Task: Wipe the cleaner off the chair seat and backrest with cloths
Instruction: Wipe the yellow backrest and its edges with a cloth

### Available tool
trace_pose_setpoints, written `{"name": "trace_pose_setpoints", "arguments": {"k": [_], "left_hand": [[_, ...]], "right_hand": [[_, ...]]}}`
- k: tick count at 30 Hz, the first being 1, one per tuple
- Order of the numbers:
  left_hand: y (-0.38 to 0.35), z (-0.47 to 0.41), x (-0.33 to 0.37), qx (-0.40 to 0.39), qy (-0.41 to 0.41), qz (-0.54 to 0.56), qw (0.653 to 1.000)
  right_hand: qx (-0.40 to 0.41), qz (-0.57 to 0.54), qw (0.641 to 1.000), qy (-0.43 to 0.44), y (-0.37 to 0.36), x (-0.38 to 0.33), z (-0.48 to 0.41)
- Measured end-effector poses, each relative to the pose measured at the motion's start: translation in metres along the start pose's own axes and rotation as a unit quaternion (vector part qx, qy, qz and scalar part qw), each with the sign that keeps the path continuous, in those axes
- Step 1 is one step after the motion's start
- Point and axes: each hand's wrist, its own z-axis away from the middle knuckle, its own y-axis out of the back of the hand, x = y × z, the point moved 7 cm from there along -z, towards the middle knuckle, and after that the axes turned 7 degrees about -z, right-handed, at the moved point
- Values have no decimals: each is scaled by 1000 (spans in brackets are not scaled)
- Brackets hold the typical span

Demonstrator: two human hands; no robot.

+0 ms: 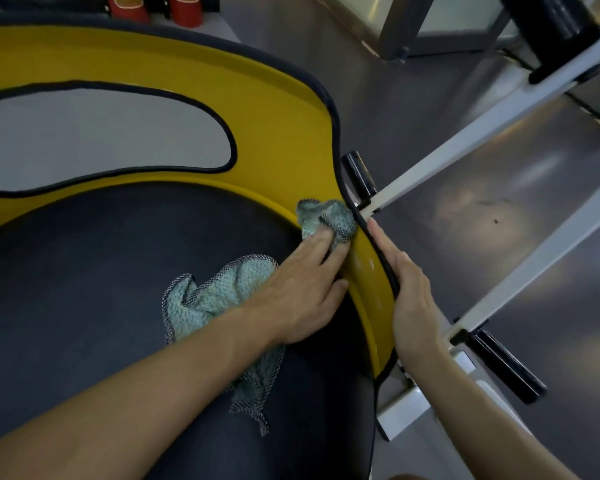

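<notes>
And the left hand is pressing the teal cloth flat-fingered into the yellow backrest curve beside the black seat; the right hand is bracing the rim, fingers straight along it.

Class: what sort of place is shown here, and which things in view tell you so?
Probably a gym or exercise room: a white metal frame with black grips and a padded roller stands beside the yellow chair on a smooth grey floor.
</notes>
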Motion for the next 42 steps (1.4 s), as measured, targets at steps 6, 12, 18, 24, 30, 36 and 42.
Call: {"name": "trace_pose_setpoints", "arguments": {"k": [6, 12, 18, 24, 30, 36, 42], "left_hand": [[-15, -1, -5, -49, 14, -63, 997], [-4, 0, 11, -54, 52, 66, 995], [-12, 12, 27, -27, 52, 116, 992], [-28, 14, 26, -75, 11, 6, 997], [7, 0, 20, 16, 39, 125, 991], [-14, 8, 13, -53, 21, -1, 998], [2, 7, 15, -25, 43, 80, 996]], "right_hand": [[14, 12, 1000, -5, 0, 1, 0], [15, 1, 1000, -8, -1, -3, 2], [12, 12, 1000, -6, -2, -3, 4], [12, 33, 999, -1, -1, -3, 3], [14, 19, 1000, -1, -1, -3, 3], [1, 38, 999, -2, -1, -7, 4], [-75, 3, 997, -35, -5, -3, 4]]}}
